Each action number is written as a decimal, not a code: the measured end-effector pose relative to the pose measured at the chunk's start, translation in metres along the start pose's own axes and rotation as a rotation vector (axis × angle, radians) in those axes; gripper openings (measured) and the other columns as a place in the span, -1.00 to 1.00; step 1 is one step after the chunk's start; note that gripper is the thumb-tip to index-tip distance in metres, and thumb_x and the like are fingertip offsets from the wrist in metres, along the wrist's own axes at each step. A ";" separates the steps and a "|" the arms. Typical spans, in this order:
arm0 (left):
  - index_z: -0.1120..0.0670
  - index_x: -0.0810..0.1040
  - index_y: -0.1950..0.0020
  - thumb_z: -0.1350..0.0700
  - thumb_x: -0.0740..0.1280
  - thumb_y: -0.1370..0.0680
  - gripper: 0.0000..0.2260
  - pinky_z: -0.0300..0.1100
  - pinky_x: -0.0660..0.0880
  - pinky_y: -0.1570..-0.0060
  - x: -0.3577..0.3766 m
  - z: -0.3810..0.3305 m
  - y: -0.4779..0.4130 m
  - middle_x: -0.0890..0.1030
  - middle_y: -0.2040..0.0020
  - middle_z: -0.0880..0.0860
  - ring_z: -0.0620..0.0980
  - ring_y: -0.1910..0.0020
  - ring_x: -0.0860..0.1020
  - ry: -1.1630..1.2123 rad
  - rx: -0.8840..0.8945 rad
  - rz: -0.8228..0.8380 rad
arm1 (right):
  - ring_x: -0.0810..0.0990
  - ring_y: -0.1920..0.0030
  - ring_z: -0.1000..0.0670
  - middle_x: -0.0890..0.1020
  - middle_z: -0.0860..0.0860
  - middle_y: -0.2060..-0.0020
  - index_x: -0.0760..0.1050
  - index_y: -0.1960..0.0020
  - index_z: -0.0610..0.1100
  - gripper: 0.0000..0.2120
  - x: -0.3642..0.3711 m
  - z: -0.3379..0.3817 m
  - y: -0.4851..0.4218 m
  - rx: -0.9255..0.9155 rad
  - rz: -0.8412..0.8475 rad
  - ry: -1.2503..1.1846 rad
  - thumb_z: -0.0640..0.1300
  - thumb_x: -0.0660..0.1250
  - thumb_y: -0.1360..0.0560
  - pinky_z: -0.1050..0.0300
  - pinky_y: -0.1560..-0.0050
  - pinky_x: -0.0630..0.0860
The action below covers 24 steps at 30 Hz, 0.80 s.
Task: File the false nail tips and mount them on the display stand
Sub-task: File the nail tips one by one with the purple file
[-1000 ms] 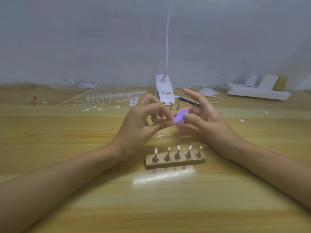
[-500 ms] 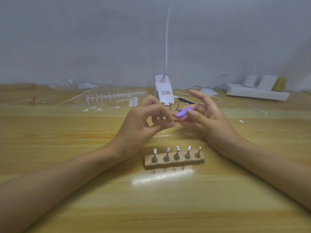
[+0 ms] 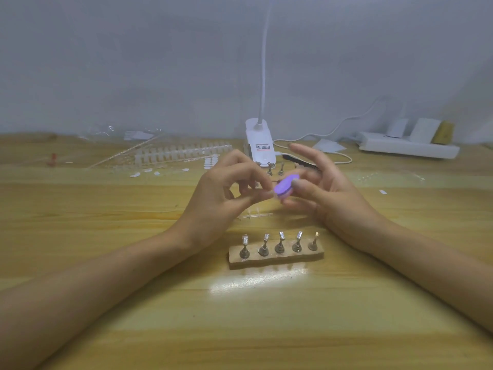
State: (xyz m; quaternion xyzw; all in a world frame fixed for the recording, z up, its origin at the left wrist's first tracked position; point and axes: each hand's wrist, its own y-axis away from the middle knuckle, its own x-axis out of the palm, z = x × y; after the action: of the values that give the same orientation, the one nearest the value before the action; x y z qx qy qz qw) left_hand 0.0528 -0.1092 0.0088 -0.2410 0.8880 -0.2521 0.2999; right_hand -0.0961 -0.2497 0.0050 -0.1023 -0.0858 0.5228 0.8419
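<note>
The left hand [image 3: 221, 201] pinches a small clear nail tip [image 3: 267, 194]; the right hand [image 3: 336, 201] pinches the oval purple file [image 3: 285, 186], now tilted steeper.

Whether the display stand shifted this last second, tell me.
No. The display stand sits in the same spot in front of the lamp base; the slight frame shift is shared by both.

— Where's the small purple oval nail file [image 3: 285, 186]?
— Raised in the air, tilted, with a blurred clear false nail tip [image 3: 269, 194] at its left edge.
— And the tan oblong display stand [image 3: 276, 259]?
— Flat on the wooden table [image 3: 106, 236], nearer the camera, five upright metal pegs [image 3: 279, 243] in a row.
</note>
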 end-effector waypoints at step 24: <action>0.05 0.62 0.14 0.18 0.47 -0.47 -0.93 -0.48 0.34 0.29 0.001 0.001 0.000 0.46 0.13 -0.08 -0.17 0.22 0.47 -0.035 0.009 0.002 | 0.70 -0.01 -0.13 0.67 -0.15 0.06 0.34 -0.48 -0.01 -0.42 0.001 -0.001 -0.002 0.040 0.057 -0.009 -0.21 0.37 -0.49 0.05 -0.02 0.64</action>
State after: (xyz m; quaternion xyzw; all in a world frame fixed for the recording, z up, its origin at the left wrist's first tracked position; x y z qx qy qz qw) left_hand 0.0528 -0.1097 0.0080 -0.2432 0.8816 -0.2517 0.3167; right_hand -0.0942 -0.2499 0.0045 -0.0856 -0.0764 0.5487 0.8281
